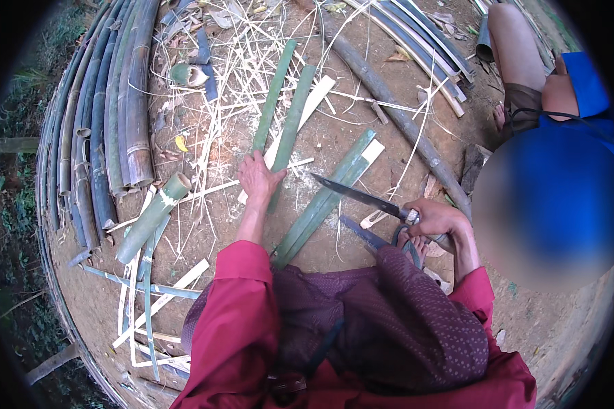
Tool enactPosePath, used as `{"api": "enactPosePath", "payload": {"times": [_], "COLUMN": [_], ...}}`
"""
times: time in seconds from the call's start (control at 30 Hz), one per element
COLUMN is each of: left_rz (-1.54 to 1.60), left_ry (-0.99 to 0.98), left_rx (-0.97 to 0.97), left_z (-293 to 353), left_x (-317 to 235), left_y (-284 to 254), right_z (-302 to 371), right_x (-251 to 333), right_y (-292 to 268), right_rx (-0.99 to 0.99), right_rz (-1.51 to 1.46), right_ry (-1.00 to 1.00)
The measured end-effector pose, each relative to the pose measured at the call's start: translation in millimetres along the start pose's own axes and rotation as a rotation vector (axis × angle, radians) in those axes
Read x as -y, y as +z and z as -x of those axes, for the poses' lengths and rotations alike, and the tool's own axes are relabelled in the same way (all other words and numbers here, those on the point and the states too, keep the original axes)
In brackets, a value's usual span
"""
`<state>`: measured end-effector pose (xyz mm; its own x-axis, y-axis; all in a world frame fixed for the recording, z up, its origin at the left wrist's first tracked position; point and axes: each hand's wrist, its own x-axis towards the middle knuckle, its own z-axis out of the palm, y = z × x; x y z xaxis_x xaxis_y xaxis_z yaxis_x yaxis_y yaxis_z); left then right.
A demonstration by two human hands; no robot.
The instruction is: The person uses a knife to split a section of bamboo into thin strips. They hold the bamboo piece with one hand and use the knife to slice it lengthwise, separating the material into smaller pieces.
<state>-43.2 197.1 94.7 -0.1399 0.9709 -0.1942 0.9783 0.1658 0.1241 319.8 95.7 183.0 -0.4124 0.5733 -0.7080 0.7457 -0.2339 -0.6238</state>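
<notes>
On bare dirt, my left hand [258,178] presses flat, fingers spread, on a green bamboo strip [284,140] lying away from me; my right hand [438,218] is closed around a knife [359,195], blade pointing at the strip. I'd pin the strip firmly, cutting clear of the fingers.

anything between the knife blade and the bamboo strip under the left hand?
Nothing visible. The right hand holds the knife, its tip in the open above bare dirt. The left hand rests on a green bamboo strip. Another green split strip lies just beneath the blade, beside that gap.
</notes>
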Motion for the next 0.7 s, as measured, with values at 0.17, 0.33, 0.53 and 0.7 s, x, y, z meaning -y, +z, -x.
{"api": "enactPosePath", "payload": {"times": [0.17,0.33,0.53,0.7], "left_rz": [0.097,0.42,0.288,0.181], "left_ry": [0.027,0.015,-0.029,-0.063], "left_rx": [0.057,0.014,-0.132,-0.095], "left_z": [-5.1,7.4,-63.7,-84.8], "left_x": [6.4,-9.8,6.5,-16.4], "left_y": [16.0,16.3,9.0,16.6], "right_z": [7.3,7.8,13.2,3.8], "right_x": [-18.9,-61.2,-50.9,-69.5], "right_y": [5.0,22.7,17.1,31.8], "right_rx": [-0.165,-0.371,-0.454,-0.59], "right_rz": [-0.248,-0.363,-0.418,-0.223], "right_ry": [0.06,-0.02,0.039,-0.016]}}
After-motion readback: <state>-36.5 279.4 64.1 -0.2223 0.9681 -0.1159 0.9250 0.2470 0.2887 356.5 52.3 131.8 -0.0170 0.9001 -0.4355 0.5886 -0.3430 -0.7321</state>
